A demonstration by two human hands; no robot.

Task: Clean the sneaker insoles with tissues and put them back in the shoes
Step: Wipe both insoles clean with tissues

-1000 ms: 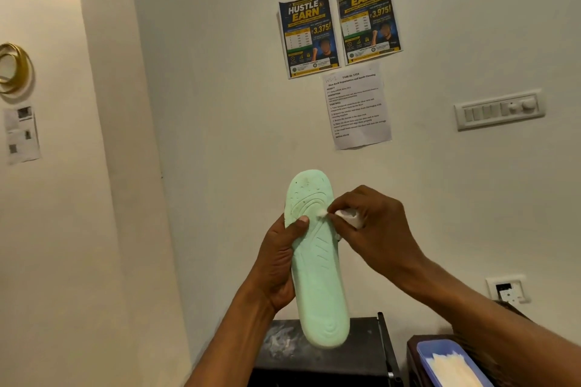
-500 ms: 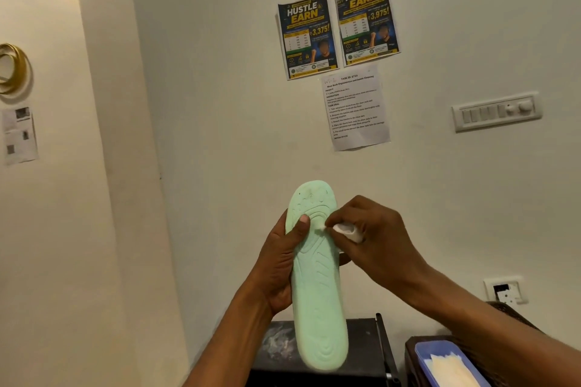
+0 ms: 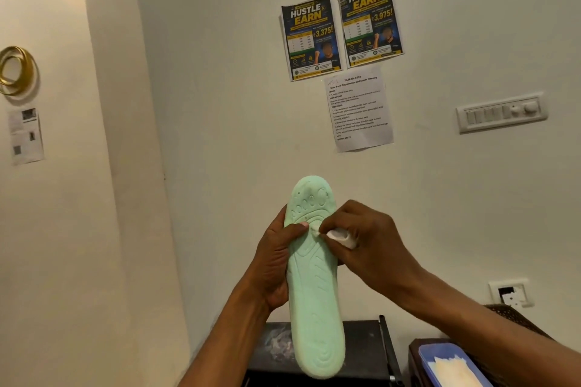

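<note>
A mint-green insole [image 3: 314, 292] stands upright in front of me, its patterned underside facing me and its toe end up. My left hand [image 3: 273, 258] grips it from the left edge, thumb laid across the front. My right hand [image 3: 367, 242] pinches a wadded white tissue [image 3: 341, 237] and presses it against the insole just right of my left thumb. No shoes are in view.
A black rack top [image 3: 361, 345] lies below the insole. At the lower right a blue tray [image 3: 440, 355] holds pale tissues. Posters [image 3: 341, 28], a task sheet and a switch panel [image 3: 501, 111] hang on the wall behind.
The insole and both hands have sunk slightly lower in view. The tissue has slid down from the toe area toward my left thumb.
</note>
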